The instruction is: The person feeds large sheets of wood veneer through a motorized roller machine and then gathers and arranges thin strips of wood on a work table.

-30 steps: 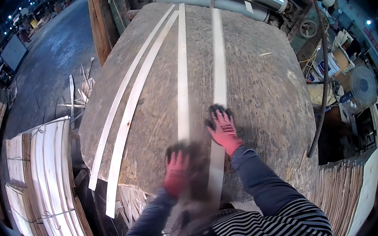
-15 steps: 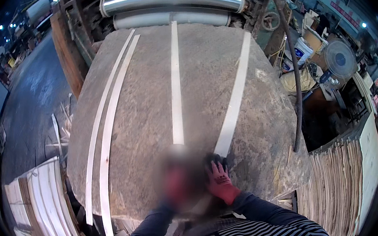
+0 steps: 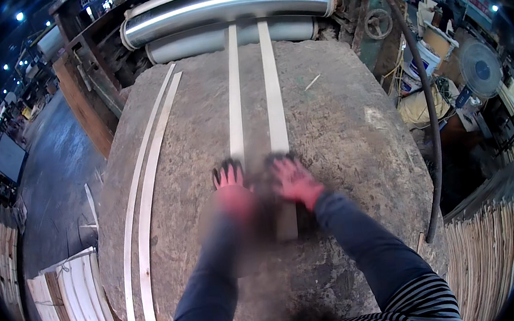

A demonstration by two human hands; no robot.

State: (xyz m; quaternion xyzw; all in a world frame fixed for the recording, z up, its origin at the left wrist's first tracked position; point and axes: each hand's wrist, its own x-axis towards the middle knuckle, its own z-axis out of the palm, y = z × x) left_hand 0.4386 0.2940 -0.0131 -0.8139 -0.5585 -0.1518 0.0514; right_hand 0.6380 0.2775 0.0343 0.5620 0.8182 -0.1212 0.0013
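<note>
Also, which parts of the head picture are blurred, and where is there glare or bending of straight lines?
In the head view, the left hand and its forearm are smeared; the right hand is a little sharper. Glare runs along the metal roller at the top. The long veneer strips at the left curve toward the rim, and the corners are black.

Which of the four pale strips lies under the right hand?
The rightmost strip, running straight to the roller; the right hand presses it.

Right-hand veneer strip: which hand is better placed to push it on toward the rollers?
Right. The right hand lies flat on the right strip, which points at the rollers. The left hand rests on the left strip.
</note>
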